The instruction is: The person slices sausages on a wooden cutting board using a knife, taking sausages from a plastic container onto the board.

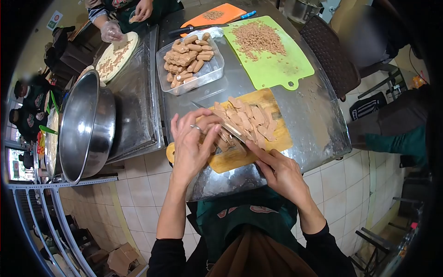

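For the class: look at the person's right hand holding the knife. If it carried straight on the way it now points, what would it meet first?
The right hand points up-left along the knife. It would probably first meet the sausage pieces on the wooden board, then the left hand steadying them; depth is unclear.

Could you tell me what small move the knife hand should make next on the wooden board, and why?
Probably press the knife down through the sausage pieces pinned under the left hand: the right hand holds the blade angled just above them, with the fingertips close.
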